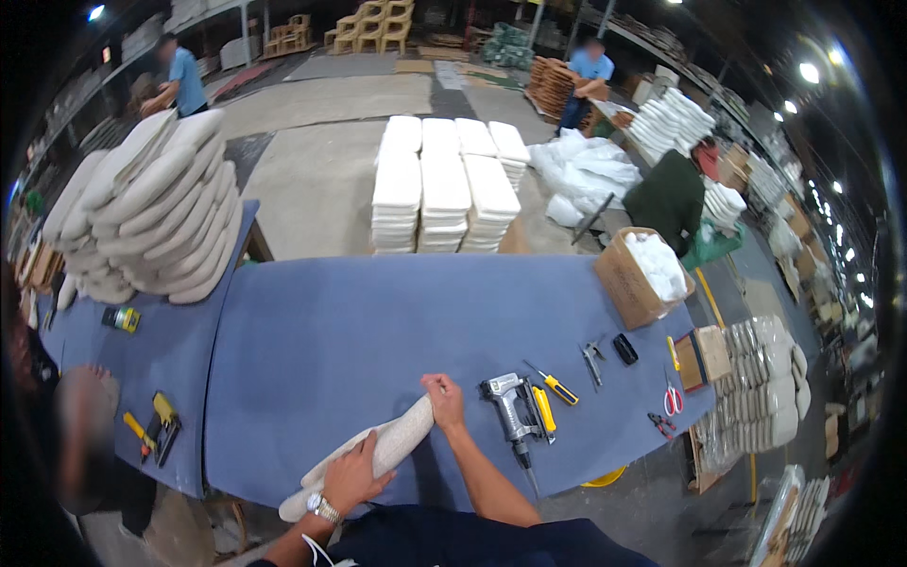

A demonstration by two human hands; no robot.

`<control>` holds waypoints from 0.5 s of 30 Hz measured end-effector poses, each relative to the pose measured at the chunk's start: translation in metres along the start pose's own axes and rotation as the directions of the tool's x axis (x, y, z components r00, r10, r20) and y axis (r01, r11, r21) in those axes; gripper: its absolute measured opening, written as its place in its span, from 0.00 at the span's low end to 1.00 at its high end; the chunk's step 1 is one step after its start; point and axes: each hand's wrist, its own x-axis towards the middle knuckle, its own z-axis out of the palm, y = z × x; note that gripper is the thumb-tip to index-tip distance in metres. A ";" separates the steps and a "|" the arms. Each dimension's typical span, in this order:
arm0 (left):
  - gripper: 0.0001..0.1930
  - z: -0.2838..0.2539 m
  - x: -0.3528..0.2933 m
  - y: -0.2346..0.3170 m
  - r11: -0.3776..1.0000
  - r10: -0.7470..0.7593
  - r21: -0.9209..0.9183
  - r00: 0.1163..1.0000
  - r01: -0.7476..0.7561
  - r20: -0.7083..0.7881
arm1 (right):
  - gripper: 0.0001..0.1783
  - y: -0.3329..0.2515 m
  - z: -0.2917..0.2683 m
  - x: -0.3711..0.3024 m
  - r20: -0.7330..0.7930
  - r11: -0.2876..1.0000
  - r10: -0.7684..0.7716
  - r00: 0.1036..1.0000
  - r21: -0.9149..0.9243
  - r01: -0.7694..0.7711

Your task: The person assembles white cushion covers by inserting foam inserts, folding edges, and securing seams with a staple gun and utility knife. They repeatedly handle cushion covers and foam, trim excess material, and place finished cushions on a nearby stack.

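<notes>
A beige fabric-covered seat cushion (404, 438) is tilted up on edge at the front of the blue-topped table (312, 331). My left hand (353, 472), with a watch at its wrist, grips the cushion around its middle, thumb and fingers on the fabric. At the cushion's upper right end, my right hand (444, 401) is closed with the fingers pinched at the edge; the exact grip there is partly hidden. Just right of my right hand lies a staple gun (515, 408) with a hose. A yellow-handled screwdriver (559, 388) rests beside it.
Pliers (661, 425), scissors (673, 401) and a carton (635, 283) with white stuffing sit at the right. Stacked beige cushions (161, 217) stand far left, near a co-worker (90, 425). White foam pads (442, 189) are piled beyond the table. Two other people work farther back.
</notes>
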 end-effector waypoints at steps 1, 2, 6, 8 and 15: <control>0.46 0.007 0.001 -0.006 1.000 -0.021 -0.022 0.998 0.020 -0.066 | 0.14 -0.004 0.007 -0.003 0.010 0.999 0.028 1.000 -0.036 -0.028; 0.45 0.001 0.008 0.000 0.995 -0.002 -0.103 1.000 -0.001 -0.029 | 0.13 -0.007 0.006 -0.001 0.053 0.996 0.051 0.997 -0.071 -0.047; 0.42 0.021 0.062 0.036 0.969 0.064 -0.238 0.997 -0.070 -0.032 | 0.18 0.013 -0.031 0.005 0.051 0.993 -0.047 0.998 -0.106 0.052; 0.42 0.041 0.086 0.037 0.978 0.097 -0.174 0.988 -0.117 -0.123 | 0.20 -0.015 -0.017 -0.004 0.091 1.000 -0.014 0.996 0.016 0.012; 0.36 0.040 0.097 0.047 0.994 0.103 -0.018 0.991 -0.104 -0.084 | 0.21 -0.041 -0.018 -0.004 0.182 0.940 0.233 0.955 0.211 -0.269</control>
